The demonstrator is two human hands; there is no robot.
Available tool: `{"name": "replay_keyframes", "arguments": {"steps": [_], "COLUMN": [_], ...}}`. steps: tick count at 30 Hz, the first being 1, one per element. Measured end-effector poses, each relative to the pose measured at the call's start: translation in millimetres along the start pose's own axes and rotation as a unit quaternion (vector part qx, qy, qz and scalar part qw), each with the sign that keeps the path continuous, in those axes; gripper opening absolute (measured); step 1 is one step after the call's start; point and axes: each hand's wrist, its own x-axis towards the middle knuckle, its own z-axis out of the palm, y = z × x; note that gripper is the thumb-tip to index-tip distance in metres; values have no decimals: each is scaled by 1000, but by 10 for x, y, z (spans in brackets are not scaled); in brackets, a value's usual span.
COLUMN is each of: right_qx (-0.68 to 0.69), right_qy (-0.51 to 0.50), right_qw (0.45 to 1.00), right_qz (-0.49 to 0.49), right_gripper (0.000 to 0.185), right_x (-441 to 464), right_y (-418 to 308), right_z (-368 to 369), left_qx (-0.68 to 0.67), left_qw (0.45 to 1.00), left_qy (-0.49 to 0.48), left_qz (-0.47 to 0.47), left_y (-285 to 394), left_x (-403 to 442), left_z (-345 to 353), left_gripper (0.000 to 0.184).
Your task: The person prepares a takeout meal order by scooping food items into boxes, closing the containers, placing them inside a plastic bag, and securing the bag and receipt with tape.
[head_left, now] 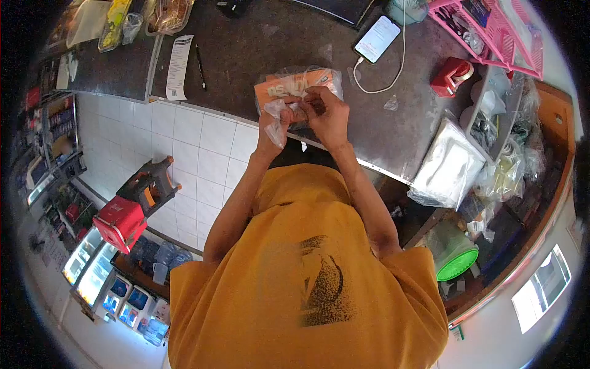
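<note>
On the dark counter, at its front edge, lies an orange packet with white lettering (pixel 279 89) in clear plastic wrap. Both hands are in front of it and cover its lower part. My left hand (pixel 274 130) is closed on a crumpled clear plastic bag (pixel 275 109), part of which hangs over the fingers. Close beside it, my right hand (pixel 330 120) has thumb and fingers pinched together on the plastic. The fingertips of the two hands nearly meet, and the exact spot between them is hard to make out.
A phone (pixel 377 39) with a white cable (pixel 402 58) lies behind, to the right. Further right are a red tape dispenser (pixel 452 77), a pink basket (pixel 491 34) and stacked clear bags (pixel 447 163). Leftward lie a receipt (pixel 179 67) and a pen (pixel 200 66).
</note>
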Motion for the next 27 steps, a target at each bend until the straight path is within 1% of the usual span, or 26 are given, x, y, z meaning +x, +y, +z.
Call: {"name": "replay_keyframes", "arguments": {"steps": [1,2,4,5,8,10,13,14,17,20,22,23,25,26,27], "right_qx": [-1,-1,-55,-82,-54,-108,-179,-199,-216,-235,-230,-227,-234,-240,-243], "right_qy": [-6,-11,-39,-53,-22,-52,-100,-118,-229,-215,-207,-203,-173,-159,-158], "right_qw": [1000,1000,997,994,994,985,964,954,934,922,916,914,919,920,922], "right_qz": [2,2,-28,-44,-97,-128,-172,-190,-171,-219,-255,-269,-265,-265,-258], "right_gripper": [26,28,31,33,32,27,23,22,27,28,26,26,26,26,26], "right_x": [15,51,141,181,435,514,576,586,558,534,590,621,587,589,644], "right_y": [-5,-33,-80,-78,188,226,35,-71,-117,-31,-71,-75,126,190,164], "right_z": [-6,-16,-91,-138,-173,-214,-290,-305,-335,-257,-299,-297,-174,-132,-118], "left_qx": [-11,5,37,25,-5,-21,100,44,158,62,-19,10,68,104,143], "left_qw": [1000,1000,998,999,1000,999,994,999,987,998,999,999,994,988,978], "left_qy": [-2,-1,-1,-10,-28,-26,-45,-16,-27,-3,14,-14,-71,-75,-103], "left_qz": [-11,7,42,32,-2,-23,-19,-18,32,32,36,38,46,83,113], "left_y": [-51,-35,0,5,-9,-50,26,31,2,9,-380,-340,-247,-481,-427], "left_x": [-15,-11,5,14,35,53,16,-17,0,8,-8,-15,-22,-61,3], "left_z": [-9,-2,27,25,1,22,-71,-33,-46,-39,5,-26,-88,-45,-106], "left_gripper": [42,42,42,41,40,39,33,28,24,20,18,19,23,25,30]}}
